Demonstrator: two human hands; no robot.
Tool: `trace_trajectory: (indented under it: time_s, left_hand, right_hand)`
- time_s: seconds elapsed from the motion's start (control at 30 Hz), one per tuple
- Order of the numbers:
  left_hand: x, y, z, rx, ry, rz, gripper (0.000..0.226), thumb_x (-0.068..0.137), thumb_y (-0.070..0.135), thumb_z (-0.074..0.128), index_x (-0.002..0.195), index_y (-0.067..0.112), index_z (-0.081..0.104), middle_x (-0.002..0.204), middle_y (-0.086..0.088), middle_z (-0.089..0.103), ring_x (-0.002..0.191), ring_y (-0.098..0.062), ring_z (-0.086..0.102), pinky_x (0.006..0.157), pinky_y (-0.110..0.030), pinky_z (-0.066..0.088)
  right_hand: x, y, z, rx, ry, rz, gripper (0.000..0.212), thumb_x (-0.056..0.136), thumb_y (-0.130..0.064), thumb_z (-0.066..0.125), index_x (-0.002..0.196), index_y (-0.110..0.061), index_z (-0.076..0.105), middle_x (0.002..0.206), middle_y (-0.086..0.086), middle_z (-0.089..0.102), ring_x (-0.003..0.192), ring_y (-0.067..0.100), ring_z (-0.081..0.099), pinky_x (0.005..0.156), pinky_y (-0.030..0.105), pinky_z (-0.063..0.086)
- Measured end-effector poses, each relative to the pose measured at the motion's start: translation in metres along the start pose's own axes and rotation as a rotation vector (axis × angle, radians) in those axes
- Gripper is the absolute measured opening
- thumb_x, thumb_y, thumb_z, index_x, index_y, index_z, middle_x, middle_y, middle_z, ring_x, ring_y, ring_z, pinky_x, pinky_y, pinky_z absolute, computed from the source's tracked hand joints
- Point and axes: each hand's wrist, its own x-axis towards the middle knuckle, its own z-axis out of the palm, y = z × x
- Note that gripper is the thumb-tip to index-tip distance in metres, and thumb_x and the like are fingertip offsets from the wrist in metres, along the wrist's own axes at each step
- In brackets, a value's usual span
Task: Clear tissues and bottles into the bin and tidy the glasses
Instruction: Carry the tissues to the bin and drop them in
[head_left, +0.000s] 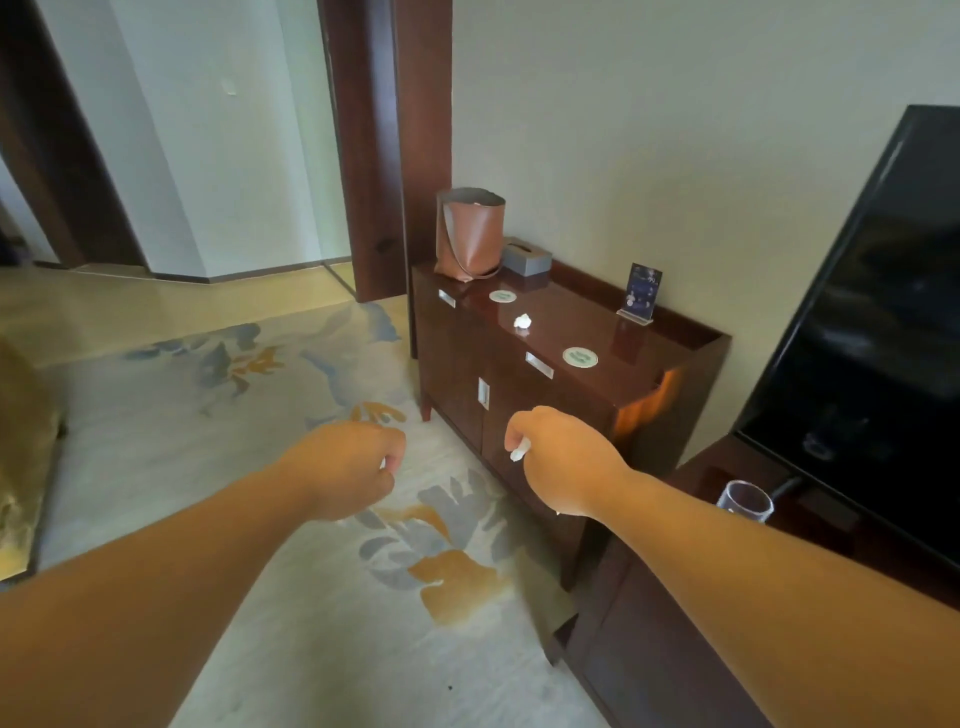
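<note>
Your right hand (563, 460): fingers pinching a white tissue scrap (520, 450). Your left hand (353, 465): curled shut, possibly around another. Cabinet top (639, 353): crumpled tissue (523, 321).

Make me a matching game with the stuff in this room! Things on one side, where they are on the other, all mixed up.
Things:
1. brown bin
2. crumpled tissue
3. drinking glass
4. small white tissue

Places:
A. pinched in the right hand
B. between the two round coasters on the cabinet
C. far end of the cabinet, beside the grey tissue box
D. on the low stand below the TV

Pairs: 1-C, 2-B, 3-D, 4-A
</note>
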Motion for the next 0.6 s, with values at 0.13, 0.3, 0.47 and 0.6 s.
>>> trace_trajectory:
  time_s: [0.13, 0.3, 0.47, 0.6]
  left_hand:
    - [0.097, -0.047, -0.018, -0.048, 0.029, 0.025, 0.014, 0.085, 0.014, 0.05, 0.075, 0.023, 0.048, 0.08, 0.005, 0.053, 0.074, -0.015, 0.046, 0.059, -0.027, 0.032]
    - [0.211, -0.073, -0.028, -0.056, -0.001, 0.099, 0.014, 0.083, 0.014, 0.05, 0.074, 0.024, 0.047, 0.081, 0.001, 0.058, 0.075, -0.018, 0.051, 0.063, -0.031, 0.041]
    - [0.328, -0.081, -0.013, -0.041, -0.023, 0.125, 0.018, 0.081, 0.016, 0.049, 0.069, 0.028, 0.041, 0.079, 0.008, 0.051, 0.08, -0.018, 0.051, 0.065, -0.032, 0.041]
    - [0.424, -0.083, 0.0, -0.057, -0.01, 0.111, 0.009, 0.082, 0.018, 0.05, 0.082, 0.027, 0.051, 0.084, 0.008, 0.052, 0.083, -0.018, 0.052, 0.067, -0.03, 0.039]
  right_hand:
    - [0.092, 0.023, -0.011, -0.014, -0.031, 0.043, 0.035, 0.082, 0.001, 0.06, 0.108, -0.022, 0.057, 0.099, -0.005, 0.049, 0.087, 0.017, 0.056, 0.082, 0.027, 0.051]
    - [0.178, 0.06, -0.024, 0.061, 0.016, 0.076, 0.03, 0.086, 0.001, 0.052, 0.104, -0.022, 0.059, 0.102, -0.001, 0.054, 0.081, 0.015, 0.054, 0.077, 0.028, 0.05]
    - [0.261, 0.121, -0.027, 0.033, 0.023, 0.132, 0.033, 0.083, 0.002, 0.052, 0.103, -0.023, 0.058, 0.104, -0.002, 0.053, 0.085, 0.021, 0.055, 0.076, 0.033, 0.051]
    - [0.329, 0.185, -0.03, 0.076, 0.032, 0.196, 0.035, 0.083, 0.001, 0.055, 0.095, -0.032, 0.051, 0.104, -0.005, 0.051, 0.09, 0.021, 0.058, 0.078, 0.031, 0.053]
